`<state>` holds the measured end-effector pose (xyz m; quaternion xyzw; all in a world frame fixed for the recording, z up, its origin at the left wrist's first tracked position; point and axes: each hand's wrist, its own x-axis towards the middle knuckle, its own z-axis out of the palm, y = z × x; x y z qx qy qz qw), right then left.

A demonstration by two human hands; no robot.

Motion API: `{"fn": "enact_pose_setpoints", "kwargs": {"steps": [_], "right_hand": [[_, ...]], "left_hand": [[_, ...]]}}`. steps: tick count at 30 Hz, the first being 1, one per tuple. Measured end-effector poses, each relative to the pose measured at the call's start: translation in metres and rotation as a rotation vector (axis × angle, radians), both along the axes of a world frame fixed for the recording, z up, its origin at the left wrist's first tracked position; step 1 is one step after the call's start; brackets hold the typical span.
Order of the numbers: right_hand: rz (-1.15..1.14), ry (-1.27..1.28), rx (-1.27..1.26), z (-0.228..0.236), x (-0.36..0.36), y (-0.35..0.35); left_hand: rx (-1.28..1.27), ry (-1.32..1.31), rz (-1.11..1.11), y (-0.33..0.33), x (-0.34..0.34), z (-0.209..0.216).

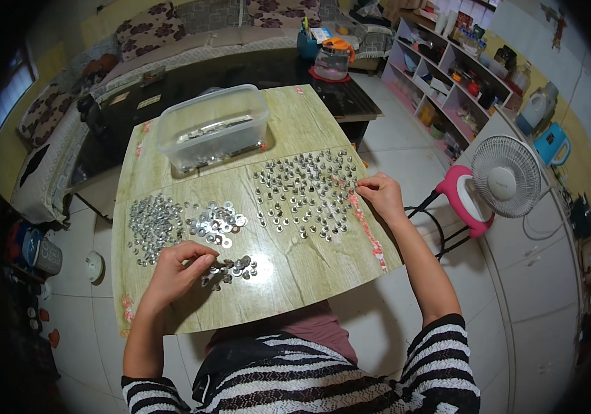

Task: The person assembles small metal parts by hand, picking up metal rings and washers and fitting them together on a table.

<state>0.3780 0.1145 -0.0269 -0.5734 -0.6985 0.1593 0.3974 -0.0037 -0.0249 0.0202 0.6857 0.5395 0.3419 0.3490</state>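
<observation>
Many small metal bolts (302, 195) stand head-down in loose rows on the right half of the table. At their right edge my right hand (380, 196) is closed, thumb and fingertips pinched on a bolt. Near the front left, my left hand (183, 270) is also pinched; what its fingertips hold is too small to make out. Just beside those fingertips lies a small heap of dark and shiny metal fasteners (233, 269). Beyond this hand are a pile of small silvery nuts (155, 224) and a pile of flat round washers (216, 222).
A clear plastic bin (212, 141) with metal parts inside stands at the table's far left. The wood-patterned table (275, 290) has peeling red tape on its right edge. A white fan (505, 176) sits on a pink stool (458, 200) at the right. Behind is a black table (254, 69).
</observation>
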Motion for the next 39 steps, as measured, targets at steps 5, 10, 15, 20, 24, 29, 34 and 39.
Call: {"fn": "enact_pose_setpoints", "kwargs": {"steps": [5,10,15,20,24,29,34,39], "right_hand": [[-0.012,0.058,-0.048,-0.002,0.000,-0.002],[-0.018,-0.026,0.011,0.001,-0.004,-0.003],[-0.005,-0.037,0.027,-0.002,-0.010,0.001],[0.009,-0.005,0.097,0.003,-0.002,-0.006],[-0.021,0.061,0.074,0.010,0.003,-0.011],[0.147,0.139,0.072,0.046,-0.057,-0.055],[0.510,0.046,-0.070,0.049,-0.127,-0.096],[0.584,-0.079,-0.099,0.029,-0.159,-0.101]], "left_hand": [[0.009,0.017,-0.011,-0.002,0.004,0.006],[-0.002,0.019,-0.002,-0.003,0.002,0.005],[0.037,0.041,-0.012,-0.003,0.002,0.003],[0.012,0.042,0.009,0.000,0.000,0.005],[0.023,0.015,-0.009,0.004,0.000,0.005],[-0.030,0.011,0.044,0.004,-0.004,0.004],[-0.011,0.023,0.027,0.005,-0.006,0.005],[0.005,0.047,-0.031,0.010,-0.008,0.007]]}}
